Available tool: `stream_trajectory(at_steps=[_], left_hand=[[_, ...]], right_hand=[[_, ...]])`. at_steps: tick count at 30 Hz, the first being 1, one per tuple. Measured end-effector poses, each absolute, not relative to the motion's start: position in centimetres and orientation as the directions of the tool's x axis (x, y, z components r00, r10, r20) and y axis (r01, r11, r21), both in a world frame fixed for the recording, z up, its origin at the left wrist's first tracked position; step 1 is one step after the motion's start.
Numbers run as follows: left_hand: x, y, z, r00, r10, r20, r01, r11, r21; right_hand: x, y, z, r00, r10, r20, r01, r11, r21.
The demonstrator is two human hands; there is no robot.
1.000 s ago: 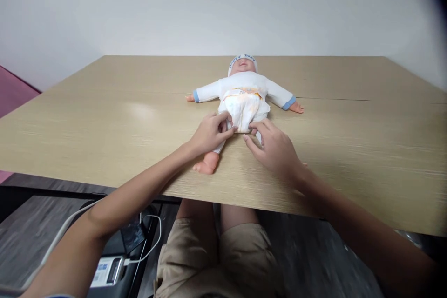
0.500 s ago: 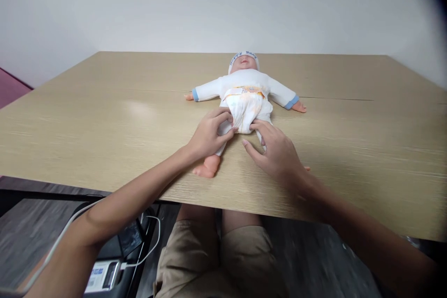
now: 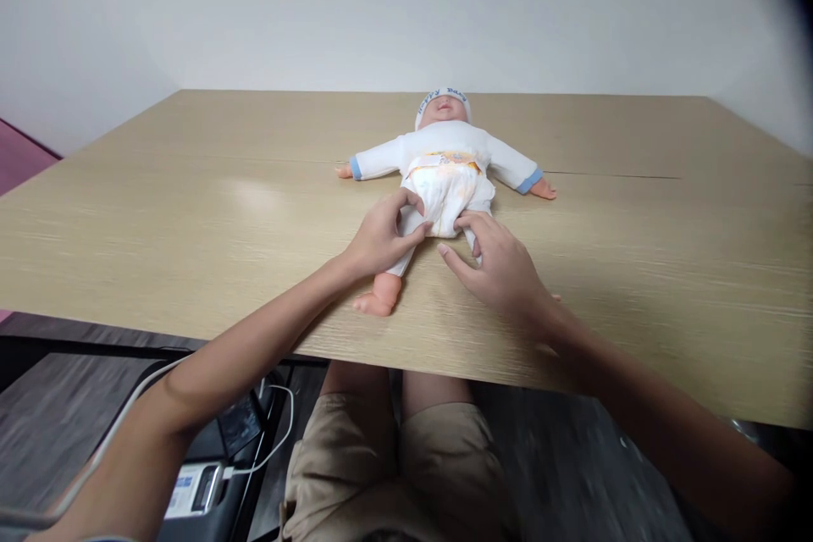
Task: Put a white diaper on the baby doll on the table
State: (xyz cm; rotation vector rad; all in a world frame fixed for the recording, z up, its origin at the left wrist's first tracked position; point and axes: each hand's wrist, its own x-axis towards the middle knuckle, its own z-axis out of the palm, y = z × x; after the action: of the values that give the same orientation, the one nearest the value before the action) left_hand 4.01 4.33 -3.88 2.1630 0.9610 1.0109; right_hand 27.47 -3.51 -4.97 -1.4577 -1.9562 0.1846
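A baby doll [image 3: 445,137] in a white outfit with blue cuffs lies on its back, arms spread and head away from me. Round its hips sits a white diaper [image 3: 448,195] with an orange-patterned waistband. My left hand [image 3: 387,233] touches the diaper's edge at the left leg opening, thumb and fingers apart. At the other leg opening my right hand [image 3: 499,258] has its fingertips on the diaper's edge, its thumb spread away over the table. One bare doll foot [image 3: 381,295] shows below my left hand; my right hand and arm mostly hide the other leg.
The doll lies on a wide wooden table [image 3: 222,254] with a pale wall [image 3: 381,8] behind it. Below the table's front edge at left, a white device [image 3: 196,487] with a white cable [image 3: 279,440] rests on a black surface.
My left forefinger has lifted and opened slightly away from the thumb at the diaper's leg edge. My right hand stays nearly in place. The view has tilted slightly.
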Motion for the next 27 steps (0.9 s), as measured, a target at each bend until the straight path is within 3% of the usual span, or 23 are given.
stream_trajectory(at_steps=[7, 11, 14, 22, 27], left_hand=[[4.3, 5.1, -5.5, 0.35, 0.814, 0.463, 0.202, -0.548, 0.812], [4.5, 5.2, -5.8, 0.273, 0.888, 0.37, 0.191, -0.427, 0.884], [4.4, 5.0, -5.4, 0.24, 0.925, 0.295, 0.242, -0.351, 0.905], [4.0, 5.0, -3.4, 0.404, 0.888, 0.221, 0.396, -0.387, 0.833], [3.9, 6.0, -3.1, 0.503, 0.86, 0.094, 0.29, -0.27, 0.918]], right_hand=[[27.5, -3.4, -4.5, -0.021, 0.894, 0.447, 0.753, 0.308, -0.581], [27.7, -3.3, -4.1, 0.045, 0.893, 0.447, 0.735, 0.274, -0.621], [27.6, -3.2, -4.1, 0.014, 0.887, 0.461, 0.763, 0.289, -0.578], [27.9, -3.2, -4.9, -0.094, 0.893, 0.441, 0.806, 0.328, -0.493], [28.1, -3.4, -4.9, -0.129, 0.901, 0.414, 0.816, 0.334, -0.472]])
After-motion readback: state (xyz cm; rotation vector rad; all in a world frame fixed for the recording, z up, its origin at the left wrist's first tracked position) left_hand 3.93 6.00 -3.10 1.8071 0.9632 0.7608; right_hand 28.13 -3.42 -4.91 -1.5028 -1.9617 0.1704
